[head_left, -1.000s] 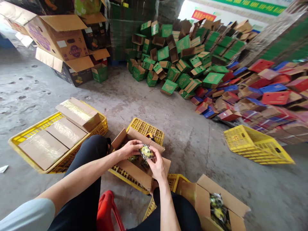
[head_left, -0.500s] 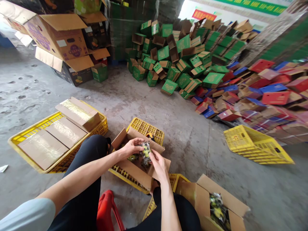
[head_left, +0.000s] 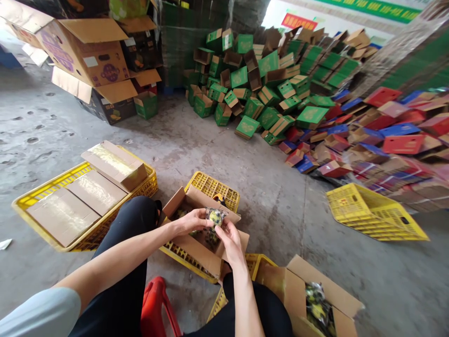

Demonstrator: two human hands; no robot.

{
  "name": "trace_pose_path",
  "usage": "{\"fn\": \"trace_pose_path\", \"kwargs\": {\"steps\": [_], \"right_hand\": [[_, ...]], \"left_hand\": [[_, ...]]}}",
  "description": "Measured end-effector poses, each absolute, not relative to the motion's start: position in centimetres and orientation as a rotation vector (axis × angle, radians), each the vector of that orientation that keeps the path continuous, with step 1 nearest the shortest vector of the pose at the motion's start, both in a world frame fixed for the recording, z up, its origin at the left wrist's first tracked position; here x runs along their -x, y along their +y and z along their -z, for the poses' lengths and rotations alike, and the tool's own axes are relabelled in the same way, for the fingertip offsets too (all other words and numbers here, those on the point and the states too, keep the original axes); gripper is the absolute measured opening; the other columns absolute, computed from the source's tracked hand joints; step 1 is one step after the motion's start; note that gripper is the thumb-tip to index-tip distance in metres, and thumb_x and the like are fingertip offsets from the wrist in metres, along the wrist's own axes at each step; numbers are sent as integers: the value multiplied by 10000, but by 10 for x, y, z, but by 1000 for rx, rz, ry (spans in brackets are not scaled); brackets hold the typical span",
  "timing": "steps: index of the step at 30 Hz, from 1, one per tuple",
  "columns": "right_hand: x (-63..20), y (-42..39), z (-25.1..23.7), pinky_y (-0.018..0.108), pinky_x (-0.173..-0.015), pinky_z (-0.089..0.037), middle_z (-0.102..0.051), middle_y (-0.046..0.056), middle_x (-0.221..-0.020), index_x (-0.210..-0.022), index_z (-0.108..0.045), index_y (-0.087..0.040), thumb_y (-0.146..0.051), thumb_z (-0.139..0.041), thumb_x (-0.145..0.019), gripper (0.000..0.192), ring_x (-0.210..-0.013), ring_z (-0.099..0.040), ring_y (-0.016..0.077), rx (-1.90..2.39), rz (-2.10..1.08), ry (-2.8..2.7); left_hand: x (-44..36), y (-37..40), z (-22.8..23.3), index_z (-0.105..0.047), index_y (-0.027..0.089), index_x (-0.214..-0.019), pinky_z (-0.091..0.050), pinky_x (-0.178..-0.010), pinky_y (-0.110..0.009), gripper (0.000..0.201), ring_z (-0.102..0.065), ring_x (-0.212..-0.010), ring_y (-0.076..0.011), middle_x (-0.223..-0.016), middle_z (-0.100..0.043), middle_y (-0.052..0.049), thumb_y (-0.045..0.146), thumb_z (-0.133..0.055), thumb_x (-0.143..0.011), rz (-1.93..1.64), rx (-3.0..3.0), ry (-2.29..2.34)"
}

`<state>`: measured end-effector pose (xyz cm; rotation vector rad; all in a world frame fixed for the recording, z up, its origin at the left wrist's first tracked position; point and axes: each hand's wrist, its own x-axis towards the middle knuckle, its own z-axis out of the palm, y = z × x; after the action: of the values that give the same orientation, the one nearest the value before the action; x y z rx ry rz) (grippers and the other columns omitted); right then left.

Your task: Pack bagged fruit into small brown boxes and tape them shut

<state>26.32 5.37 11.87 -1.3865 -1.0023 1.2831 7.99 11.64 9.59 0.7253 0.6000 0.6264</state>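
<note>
Between my two hands is a small clear plastic packet (head_left: 215, 216) with something yellow-green and dark inside; I cannot make out its kind. My left hand (head_left: 192, 221) pinches its left side, and my right hand (head_left: 229, 241) grips it from the lower right. Just below them stands an open cardboard box (head_left: 198, 254), its flaps spread, with similar packets (head_left: 212, 238) lying inside. That box rests on an upturned yellow plastic crate (head_left: 213, 187). At the lower right another open carton (head_left: 295, 292) holds more wrapped packets (head_left: 319, 306).
Left of my knee, a yellow crate (head_left: 86, 236) carries taped cardboard boxes (head_left: 96, 192). A red plastic stool (head_left: 153, 306) is beneath me. Another yellow crate (head_left: 375, 213) lies on the right. Green cartons (head_left: 268, 96) and red and blue ones (head_left: 400, 140) are heaped behind; large boxes (head_left: 84, 56) stand back left.
The packet has turned from upright to lying crosswise between my fingers and sits slightly higher. My right hand has shifted a little to the left. The boxes and crates have stayed put.
</note>
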Motion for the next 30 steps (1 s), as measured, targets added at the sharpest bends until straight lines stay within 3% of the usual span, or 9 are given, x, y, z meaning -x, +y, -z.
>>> {"fn": "trace_pose_path", "kwargs": {"steps": [6,13,16,19,21,24,27,30], "right_hand": [[-264,57,-116,500,-1099,-544,-778,97,-1243,-1170,-733,-249,-507,-863,-750,510,-1188,-722,309,1387,-1250,-1014],[-271,56,-108,478,-1084,-562,-681,111,-1420,-1524,-520,-282,-476,-878,-750,874,-1265,-679,299,1409,-1180,-1047],[-273,56,-107,471,-1103,-542,-682,91,-1428,-1463,-601,-281,-477,-842,-784,746,-1289,-662,299,1422,-1199,-1121],[-279,55,-109,469,-1044,-568,-755,102,-1296,-1297,-722,-220,-494,-803,-790,582,-1174,-715,314,1507,-1182,-1164],[-284,55,-111,451,-1011,-573,-780,101,-1226,-1235,-746,-199,-474,-773,-797,518,-1113,-731,307,1604,-1119,-1204],[-289,53,-114,419,-1002,-553,-793,75,-1174,-1187,-761,-222,-392,-696,-834,397,-1069,-733,279,1800,-946,-1375],[-285,51,-111,376,-961,-543,-796,65,-1126,-1168,-763,-245,-291,-630,-860,338,-1031,-735,256,1991,-764,-1623],[-275,49,-106,332,-892,-533,-792,80,-1100,-1169,-757,-235,-216,-619,-875,325,-1010,-733,252,2143,-638,-1842]], "left_hand": [[-79,120,-90,-738,172,-1198,-455,-709,-237,650,-689,-836,-169,-1072,-770,-96,404,-983,-642,-656,-785,664],[-78,121,-82,-750,137,-999,-425,-674,-256,565,-644,-739,-153,-883,-742,-62,493,-975,-621,-599,-919,775],[-78,119,-83,-763,120,-990,-414,-638,-246,589,-625,-710,-141,-850,-723,-64,633,-868,-722,-531,-981,757],[-77,121,-83,-748,122,-1137,-483,-683,-261,702,-660,-776,-156,-1038,-737,-111,749,-699,-825,-524,-909,811],[-74,125,-79,-713,130,-1232,-522,-732,-282,662,-691,-845,-181,-1146,-731,-129,687,-675,-876,-544,-958,904],[-69,134,-68,-707,128,-1243,-548,-791,-309,437,-713,-912,-221,-1079,-757,-115,426,-677,-924,-543,-1306,1082],[-65,140,-56,-742,134,-1159,-541,-929,-361,312,-701,-997,-249,-1092,-754,-113,194,-679,-859,-544,-1620,1222],[-63,141,-48,-757,147,-1106,-490,-1049,-402,308,-665,-1103,-276,-1178,-720,-128,114,-697,-807,-513,-1859,1276]]}}
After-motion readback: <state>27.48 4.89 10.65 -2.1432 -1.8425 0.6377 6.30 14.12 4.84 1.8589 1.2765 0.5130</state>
